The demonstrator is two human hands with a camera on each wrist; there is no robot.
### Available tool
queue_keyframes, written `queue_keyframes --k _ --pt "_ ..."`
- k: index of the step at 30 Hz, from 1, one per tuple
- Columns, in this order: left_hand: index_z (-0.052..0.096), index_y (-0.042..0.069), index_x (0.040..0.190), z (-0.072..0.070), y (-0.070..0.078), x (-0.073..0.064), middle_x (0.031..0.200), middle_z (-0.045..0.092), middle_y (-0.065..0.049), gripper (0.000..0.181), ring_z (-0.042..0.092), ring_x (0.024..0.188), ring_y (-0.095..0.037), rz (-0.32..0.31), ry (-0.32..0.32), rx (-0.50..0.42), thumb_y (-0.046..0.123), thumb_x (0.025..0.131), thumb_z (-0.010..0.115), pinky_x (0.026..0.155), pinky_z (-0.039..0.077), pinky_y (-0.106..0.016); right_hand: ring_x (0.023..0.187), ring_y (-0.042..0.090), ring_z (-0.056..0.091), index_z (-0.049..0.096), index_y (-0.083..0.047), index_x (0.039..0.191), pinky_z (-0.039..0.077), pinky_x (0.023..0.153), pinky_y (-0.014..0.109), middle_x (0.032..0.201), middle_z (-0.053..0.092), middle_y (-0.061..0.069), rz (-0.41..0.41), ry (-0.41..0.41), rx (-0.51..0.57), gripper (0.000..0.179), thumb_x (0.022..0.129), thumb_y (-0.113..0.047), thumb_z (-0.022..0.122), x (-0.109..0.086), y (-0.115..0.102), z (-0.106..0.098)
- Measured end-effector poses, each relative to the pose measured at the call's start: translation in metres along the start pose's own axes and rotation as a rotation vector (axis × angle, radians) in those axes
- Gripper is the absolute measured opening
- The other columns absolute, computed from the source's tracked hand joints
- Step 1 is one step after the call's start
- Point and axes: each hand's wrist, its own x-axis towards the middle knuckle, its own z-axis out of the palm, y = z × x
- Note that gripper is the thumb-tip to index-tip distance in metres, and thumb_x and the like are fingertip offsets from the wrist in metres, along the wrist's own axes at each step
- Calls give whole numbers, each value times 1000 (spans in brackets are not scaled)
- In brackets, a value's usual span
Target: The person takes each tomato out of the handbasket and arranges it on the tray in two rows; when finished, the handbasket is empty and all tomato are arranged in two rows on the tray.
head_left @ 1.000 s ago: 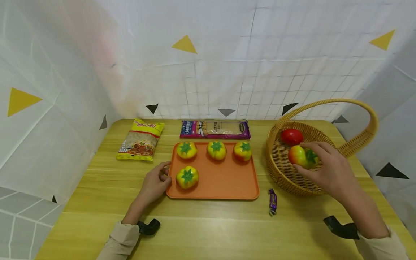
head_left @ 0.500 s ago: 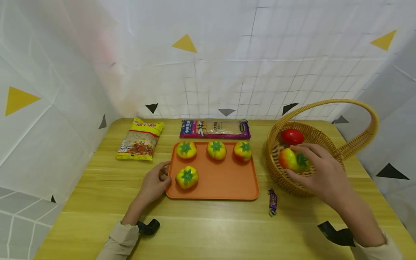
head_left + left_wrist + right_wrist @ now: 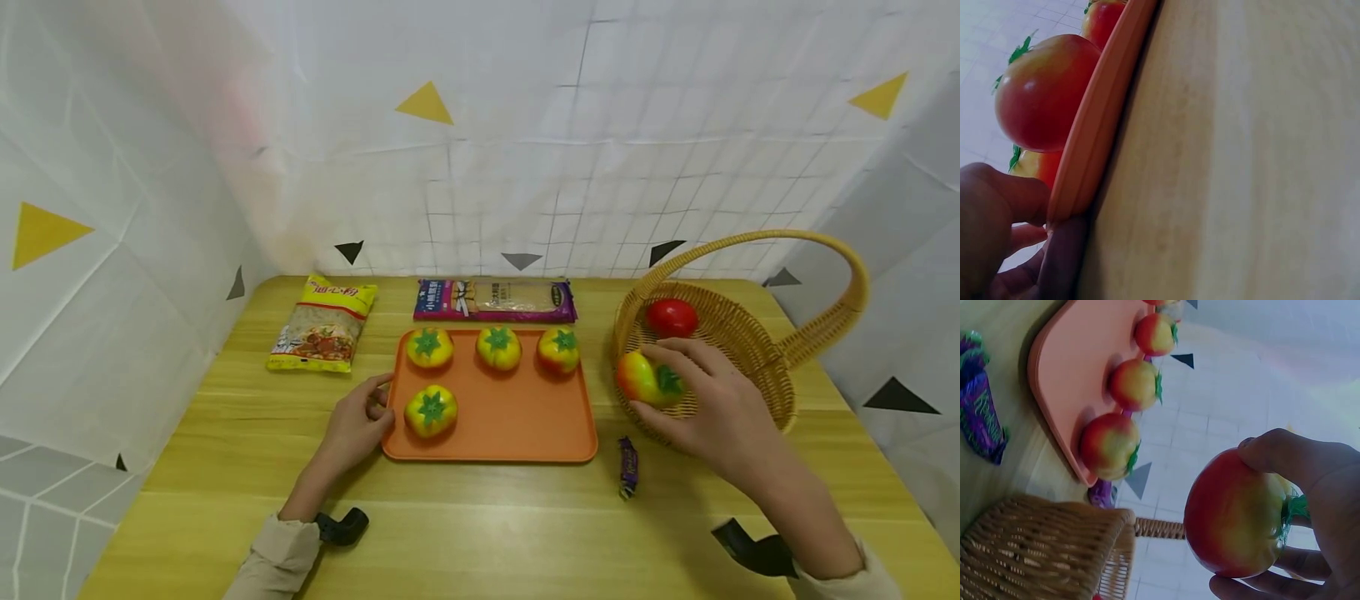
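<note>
My right hand [image 3: 716, 417] grips a yellow-and-red tomato [image 3: 637, 379] with a green leafy top, between thumb and fingers. It is above the left front rim of the wicker basket [image 3: 757, 337]. In the right wrist view the held tomato [image 3: 1229, 519] is well clear of the basket wall [image 3: 1041, 544]. On the left, my left hand [image 3: 360, 423] pinches the left edge of the orange tray [image 3: 517, 421]; its thumb lies at the rim in the left wrist view. Several similar tomatoes stand on the tray: a row at the back and one tomato [image 3: 431, 411] at front left.
A smooth red item [image 3: 672, 318] lies in the basket, whose tall handle [image 3: 795, 235] arches over it. A purple-wrapped candy [image 3: 628, 468] lies between tray and basket. Behind the tray is a noodle packet [image 3: 495, 300]; a yellow pasta bag [image 3: 322, 325] lies at back left.
My right hand has carried the tomato leftward and slightly toward me, from over the basket's inside to its left rim. My left hand stays at the tray edge.
</note>
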Motion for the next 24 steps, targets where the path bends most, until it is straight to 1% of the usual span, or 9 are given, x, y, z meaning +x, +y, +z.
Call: queue_keyframes --k 3,6,10,13,17,20,24 --pt "53 10 144 0 0 0 101 62 -8 58 66 81 -14 3 1 -3 3 88 67 70 53 -32 110 31 59 66 -9 126 54 74 48 126 59 10 -17 -8 13 67 65 -20 90 0 -4 4" --pt "53 10 143 -1 1 -1 101 62 -8 58 66 81 -14 6 2 -5 3 87 67 69 53 -31 108 30 60 66 -10 126 55 72 46 126 59 10 -32 -15 19 66 65 -20 90 1 -7 9" --pt "54 10 143 0 0 -2 101 63 -7 58 66 80 -14 4 5 -4 3 87 67 69 53 -31 109 29 59 67 -10 125 56 72 45 125 60 9 -46 -20 34 65 65 -22 90 3 -12 16" --pt "54 10 143 0 -1 -2 101 63 -7 58 66 81 -14 4 4 -4 3 88 67 70 52 -31 109 27 59 67 -11 124 56 73 45 124 60 8 -49 -27 41 64 66 -24 90 5 -15 20" --pt "54 10 143 0 0 -2 100 63 -7 58 66 80 -14 6 7 -7 3 87 67 70 52 -32 104 25 60 67 -11 125 56 71 43 124 59 6 -51 -41 39 64 67 -27 90 8 -18 26" --pt "54 9 143 0 0 -2 100 63 -7 58 66 80 -14 8 8 -9 3 87 67 70 53 -32 104 25 60 67 -11 125 56 71 43 123 59 7 -52 -51 61 64 68 -26 90 9 -20 31" --pt "54 10 143 0 0 -1 100 63 -7 58 66 81 -14 8 3 -11 3 88 67 70 53 -32 106 27 59 67 -10 125 56 74 44 124 59 8 -52 -68 81 63 69 -27 90 11 -23 37"
